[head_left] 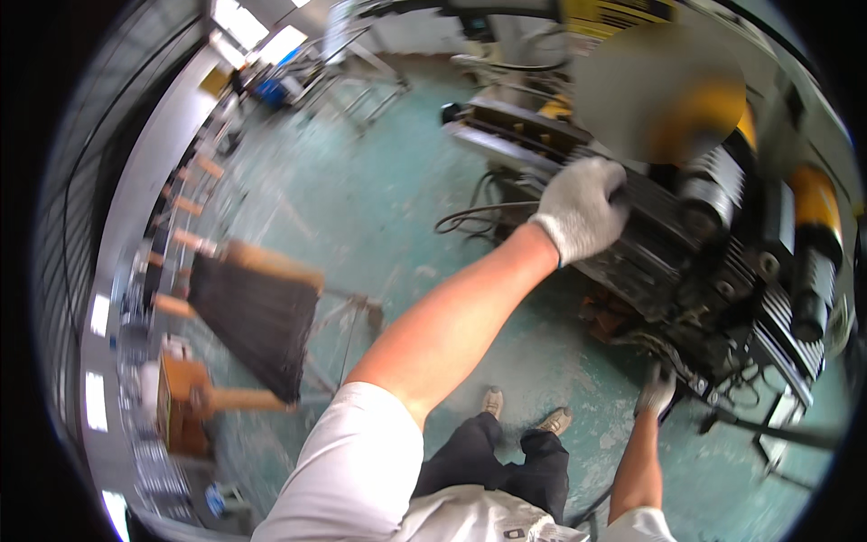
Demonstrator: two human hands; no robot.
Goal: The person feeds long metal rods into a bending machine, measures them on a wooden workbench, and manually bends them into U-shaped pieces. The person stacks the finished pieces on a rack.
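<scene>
My left hand [585, 210], in a white knitted work glove, is over the near edge of a dark machine [646, 217]. Its fingers are curled closed, and what they grip, if anything, is hidden. Low at the machine's near side, my right hand [657, 390], also gloved, reaches to the underside beside some cables. Its fingers are blurred and partly hidden. Beyond my left hand stands a large round grey disc [623, 90]. To its right are two yellow-and-silver cylindrical units [713, 194] on the machine. A metal rail [515, 144] extends left from the machine.
A loop of black cable [465, 217] hangs off the machine's left side. At left stands a rack with a dark panel [257, 316] and wooden pieces, near a brown box [185, 406]. A metal frame [370, 86] is farther back. My feet are on a worn green floor [361, 199].
</scene>
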